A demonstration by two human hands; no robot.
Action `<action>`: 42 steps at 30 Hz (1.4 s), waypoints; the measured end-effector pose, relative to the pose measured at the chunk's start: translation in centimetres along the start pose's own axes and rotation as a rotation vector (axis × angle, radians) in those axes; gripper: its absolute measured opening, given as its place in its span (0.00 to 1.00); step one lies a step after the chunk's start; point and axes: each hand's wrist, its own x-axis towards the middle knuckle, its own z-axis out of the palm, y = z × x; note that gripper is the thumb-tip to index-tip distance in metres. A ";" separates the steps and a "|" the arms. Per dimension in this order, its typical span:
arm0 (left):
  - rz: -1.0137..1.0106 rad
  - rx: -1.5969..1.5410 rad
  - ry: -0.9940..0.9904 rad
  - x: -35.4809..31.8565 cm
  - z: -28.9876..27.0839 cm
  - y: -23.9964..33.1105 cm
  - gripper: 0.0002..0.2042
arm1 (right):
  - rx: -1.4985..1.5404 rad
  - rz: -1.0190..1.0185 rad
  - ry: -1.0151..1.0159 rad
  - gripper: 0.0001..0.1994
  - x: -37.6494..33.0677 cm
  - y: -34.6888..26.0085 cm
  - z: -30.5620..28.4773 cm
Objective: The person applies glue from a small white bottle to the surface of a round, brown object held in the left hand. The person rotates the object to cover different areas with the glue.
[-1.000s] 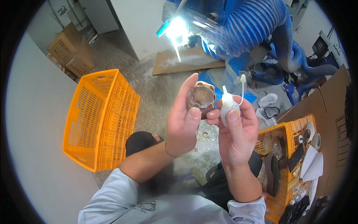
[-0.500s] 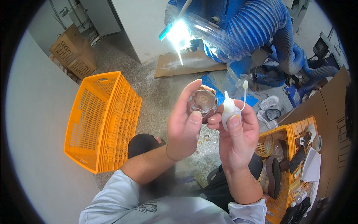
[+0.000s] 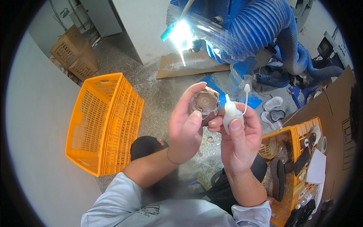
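My left hand [image 3: 184,133] is closed around a round brown piece [image 3: 206,103] with a flat, ringed end and a ragged, greyish edge; it looks like a worn drum, though its exact kind is unclear. Close on its right, my right hand [image 3: 242,145] grips a small white squeeze bottle [image 3: 229,118] upright between thumb and fingers. The bottle's narrow nozzle is uncovered and points up. Its tethered cap [image 3: 247,88] stands off to the side on a thin strap. Fingers of my right hand come close to the brown piece; whether they touch it I cannot tell.
Stacked orange crates [image 3: 109,125] stand on the left. An orange basket [image 3: 293,132] on the right holds soles, tape and scraps. Ahead are a bright lamp [image 3: 180,34], a thick blue hose [image 3: 261,28] and cardboard [image 3: 189,65]. Shoe-shaped pieces [image 3: 273,104] lie on the floor.
Both hands have shifted very slightly left with the brown piece and the bottle. Each grip stays the same.
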 end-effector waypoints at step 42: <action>-0.234 0.033 -0.215 -3.9 -8.0 -1.8 0.30 | -1.065 -0.165 -0.443 0.17 -1.9 -3.1 -2.4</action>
